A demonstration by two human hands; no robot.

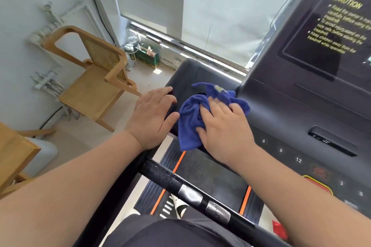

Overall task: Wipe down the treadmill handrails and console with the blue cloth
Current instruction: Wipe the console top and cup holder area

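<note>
The blue cloth (190,120) lies bunched on the left part of the black treadmill console (281,110). My right hand (222,126) presses down on the cloth with its fingers spread over it. My left hand (152,114) rests flat on the console's left edge, just left of the cloth, holding nothing. A black handrail bar (192,192) with silver sensor plates crosses below my forearms. The console's dark screen (325,32) with yellow caution text is at the upper right.
A wooden chair (94,80) stands on the floor to the left of the treadmill. A window (210,16) and its sill are ahead. Number buttons and a red stop button (319,186) sit on the console at right. The treadmill belt (210,182) is below.
</note>
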